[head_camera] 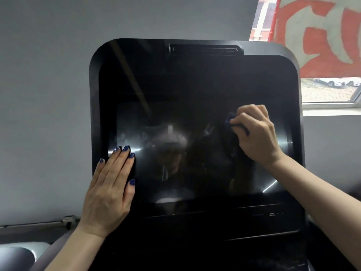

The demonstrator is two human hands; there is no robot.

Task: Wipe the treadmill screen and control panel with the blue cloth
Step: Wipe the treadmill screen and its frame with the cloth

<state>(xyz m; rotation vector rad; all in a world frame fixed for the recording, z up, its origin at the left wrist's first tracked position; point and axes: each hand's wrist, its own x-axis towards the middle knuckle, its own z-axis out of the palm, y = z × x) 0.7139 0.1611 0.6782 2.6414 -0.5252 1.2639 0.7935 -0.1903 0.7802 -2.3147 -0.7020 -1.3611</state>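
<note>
The treadmill console fills the middle of the head view: a large black glossy screen in a rounded black housing, smeared and reflective across its lower half. My right hand presses a small bunched blue cloth against the right part of the screen; most of the cloth is hidden under the fingers. My left hand lies flat on the screen's lower left edge, fingers together, holding nothing. A narrow control strip with small markings runs below the screen at the right.
A grey wall stands behind the console. At the upper right is a window with a red and white banner outside. A grey handrail or pad sits at the lower left, below a wall rail.
</note>
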